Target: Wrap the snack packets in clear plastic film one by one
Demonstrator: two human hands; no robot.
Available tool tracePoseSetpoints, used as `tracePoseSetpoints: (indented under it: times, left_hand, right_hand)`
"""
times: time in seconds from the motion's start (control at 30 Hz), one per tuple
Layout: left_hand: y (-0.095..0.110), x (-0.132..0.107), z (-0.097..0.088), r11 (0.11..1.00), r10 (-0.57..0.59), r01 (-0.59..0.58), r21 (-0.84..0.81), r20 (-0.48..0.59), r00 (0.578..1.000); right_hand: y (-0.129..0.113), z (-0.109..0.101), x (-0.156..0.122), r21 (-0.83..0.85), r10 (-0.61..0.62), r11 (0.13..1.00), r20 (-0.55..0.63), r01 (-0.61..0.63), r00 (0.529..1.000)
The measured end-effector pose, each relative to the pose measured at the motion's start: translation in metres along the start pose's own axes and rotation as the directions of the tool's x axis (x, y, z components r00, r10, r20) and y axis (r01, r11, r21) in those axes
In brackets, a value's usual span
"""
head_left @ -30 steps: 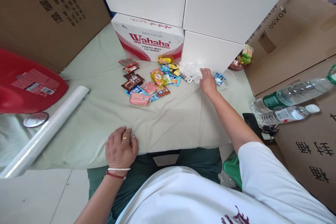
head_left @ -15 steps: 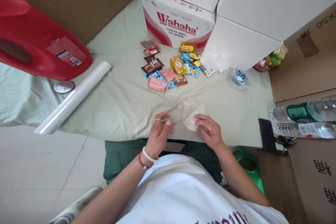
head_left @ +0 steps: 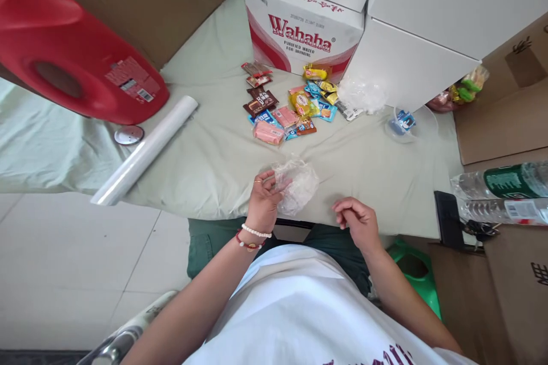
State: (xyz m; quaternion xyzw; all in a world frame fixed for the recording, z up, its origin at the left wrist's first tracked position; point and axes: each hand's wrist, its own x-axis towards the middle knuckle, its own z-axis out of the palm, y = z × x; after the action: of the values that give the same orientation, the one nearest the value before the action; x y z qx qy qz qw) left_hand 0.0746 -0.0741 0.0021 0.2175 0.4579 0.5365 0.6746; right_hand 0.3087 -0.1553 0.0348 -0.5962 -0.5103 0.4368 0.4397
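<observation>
A crumpled clear plastic bag (head_left: pixel 299 185) hangs from my left hand (head_left: pixel 264 201), whose fingers are closed on its left side near the table's front edge. My right hand (head_left: pixel 358 221) is apart from the bag, to its right, with fingers curled and thumb against them; nothing shows in it. Beyond both hands lies a loose pile of wrapped snacks: pink packets (head_left: pixel 269 132), brown cocoa packets (head_left: pixel 260 104), a yellow-wrapped cake (head_left: pixel 302 104) and blue packets (head_left: pixel 327 111).
A roll of clear film (head_left: pixel 145 151) and a red jug (head_left: pixel 94 63) stand left. At the back is a Wahaba-style white and red carton (head_left: pixel 303 34). More crumpled plastic (head_left: pixel 363 93) and a clear bowl (head_left: pixel 400 131) sit right, with plastic bottles (head_left: pixel 505 182) beyond.
The plastic bag has passed from my right hand to my left. My right hand has drawn away to the right, and the view has shifted slightly.
</observation>
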Motion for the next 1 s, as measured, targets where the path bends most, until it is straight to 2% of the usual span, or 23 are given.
tracePoseSetpoints:
  times: [0.07,0.17,0.27,0.33,0.4,0.5,0.57,0.63,0.73,0.83,0.9,1.0]
  left_hand:
    - [-0.002,-0.008,0.006,0.999,-0.003,0.003,-0.038,0.015,1.0]
    - [-0.01,-0.016,0.019,0.997,-0.029,0.033,-0.069,0.058,0.998]
    - [-0.014,-0.018,0.025,0.996,-0.042,0.048,-0.08,0.069,0.997]
    - [-0.013,-0.016,0.021,0.995,-0.032,0.035,-0.089,0.032,0.999]
    - [-0.008,-0.01,0.012,0.996,-0.012,0.01,-0.085,-0.029,0.999]
    - [0.003,-0.002,0.0,0.996,0.028,-0.038,-0.086,-0.111,0.993]
    - [0.009,0.002,0.0,0.992,0.061,-0.075,-0.105,-0.13,0.99]
    - [0.01,0.0,0.007,0.989,0.08,-0.093,-0.119,-0.107,0.991]
    - [0.002,-0.011,0.028,0.992,0.06,-0.058,-0.113,0.012,0.998]
    - [-0.01,-0.024,0.045,0.997,0.01,0.001,-0.078,0.141,0.99]
    - [-0.014,-0.025,0.047,0.997,-0.017,0.027,-0.072,0.14,0.99]
    - [-0.009,-0.011,0.034,0.994,0.015,-0.011,-0.11,0.035,0.999]
  right_hand:
    - [-0.007,0.009,0.006,0.113,0.138,0.983,0.058,-0.144,0.989]
    - [-0.016,0.038,0.021,0.121,0.17,0.974,0.169,-0.192,0.971]
    - [-0.013,0.067,0.035,0.088,0.147,0.984,0.098,-0.156,0.984]
    - [-0.006,0.075,0.039,0.078,0.143,0.986,0.054,-0.147,0.988]
    - [0.003,0.073,0.039,0.097,0.143,0.985,0.031,-0.145,0.989]
    - [0.01,0.054,0.035,0.207,0.188,0.962,-0.027,-0.178,0.982]
    - [0.01,0.04,0.03,0.291,0.261,0.926,-0.038,-0.239,0.965]
    - [0.005,0.032,0.025,0.342,0.331,0.885,0.015,-0.316,0.944]
    - [-0.005,0.037,0.02,0.372,0.322,0.861,0.13,-0.347,0.938]
    - [-0.01,0.054,0.025,0.357,0.213,0.903,0.115,-0.241,0.97]
    - [-0.007,0.06,0.031,0.344,0.198,0.919,0.028,-0.195,0.98]
    - [0.0,0.055,0.036,0.359,0.256,0.91,-0.092,-0.208,0.962]
